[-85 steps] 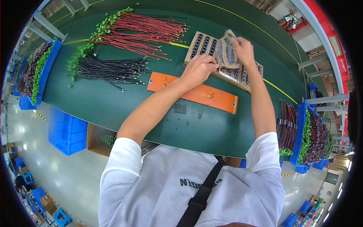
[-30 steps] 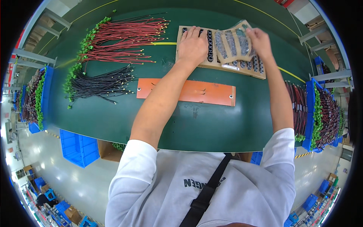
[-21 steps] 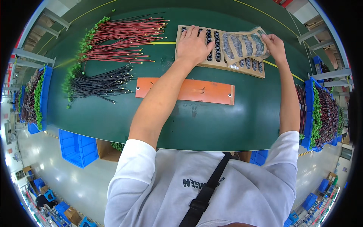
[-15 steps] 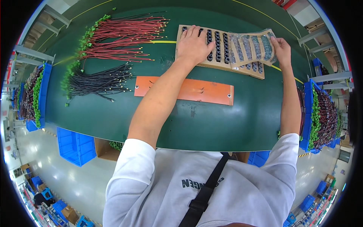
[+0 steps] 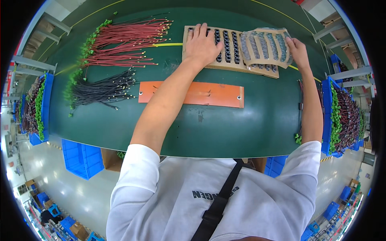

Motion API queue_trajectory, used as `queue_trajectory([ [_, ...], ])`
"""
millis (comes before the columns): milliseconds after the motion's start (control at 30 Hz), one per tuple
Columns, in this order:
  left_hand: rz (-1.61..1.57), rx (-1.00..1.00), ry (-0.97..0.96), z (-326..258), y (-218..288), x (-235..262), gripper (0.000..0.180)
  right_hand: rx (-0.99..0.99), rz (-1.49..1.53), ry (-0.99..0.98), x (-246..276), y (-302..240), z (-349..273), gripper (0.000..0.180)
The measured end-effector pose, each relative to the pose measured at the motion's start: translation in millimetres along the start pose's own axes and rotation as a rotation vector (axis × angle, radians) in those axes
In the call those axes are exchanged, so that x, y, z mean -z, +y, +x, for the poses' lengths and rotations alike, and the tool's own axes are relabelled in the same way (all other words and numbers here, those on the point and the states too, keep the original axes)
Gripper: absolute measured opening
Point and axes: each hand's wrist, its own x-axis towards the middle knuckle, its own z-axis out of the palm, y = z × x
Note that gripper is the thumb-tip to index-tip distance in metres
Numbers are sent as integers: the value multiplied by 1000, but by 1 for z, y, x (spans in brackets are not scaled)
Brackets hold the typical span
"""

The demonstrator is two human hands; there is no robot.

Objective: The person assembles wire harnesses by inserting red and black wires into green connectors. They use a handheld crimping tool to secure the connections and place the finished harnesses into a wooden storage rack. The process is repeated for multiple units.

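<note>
A brown cardboard tray (image 5: 225, 67) with rows of black ring-like parts (image 5: 226, 46) lies at the far side of the table. My left hand (image 5: 202, 45) rests flat on its left end, fingers stretched out and covering some of the parts. Over the tray's right part lies a slotted cardboard sheet in clear plastic film (image 5: 263, 47), bent and lifted at its near edge. My right hand (image 5: 298, 53) pinches this sheet at its right edge, with the fingertips partly hidden.
An orange strip plate (image 5: 225, 95) lies on the green table (image 5: 241, 132), partly beneath my left forearm. Red cables (image 5: 132, 34) and black cables (image 5: 102, 88) with green ends spread at left. Blue bins of cables (image 5: 49, 100), (image 5: 326, 116) stand at both sides.
The view has shifted slightly, moving the table things left. The plastic-covered sheet in my right hand has shifted a little and now arches more. My left hand stays on the tray.
</note>
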Motion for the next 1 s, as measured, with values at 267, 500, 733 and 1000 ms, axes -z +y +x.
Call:
queue_trajectory([
  [267, -189, -128, -145, -9, 65, -12, 86, -140, 475, -186, -20, -53, -16, 37],
  [500, -76, -160, -92, -15, 66, -21, 66, 90, -25, -47, 34, 2, -13, 33],
  [733, -69, -176, -92, -15, 66, -21, 59, -6, 59, 272, 107, 60, -13, 37],
  [1000, -58, -179, -102, -15, 67, -17, 57, -189, -16, 458, 167, 110, -14, 42],
])
